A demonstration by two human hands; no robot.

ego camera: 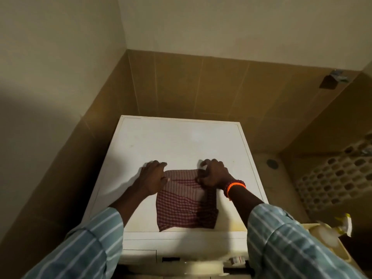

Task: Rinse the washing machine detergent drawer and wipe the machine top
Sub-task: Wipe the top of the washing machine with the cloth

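A red-and-white checked cloth (186,206) lies spread flat on the white top of the washing machine (177,141), toward its front half. My left hand (153,178) rests on the cloth's far left corner, fingers bent and thumb lying on the fabric. My right hand (214,175), with an orange bracelet at the wrist, sits on the far right corner with curled fingers that bunch the fabric. The detergent drawer front (138,255) shows closed at the machine's front left.
Brown tiled walls close in behind and to the left of the machine. A cream perforated laundry basket (332,182) stands at the right, with a pale tub and a yellow-white wrapper (340,228) beside the machine's front right corner.
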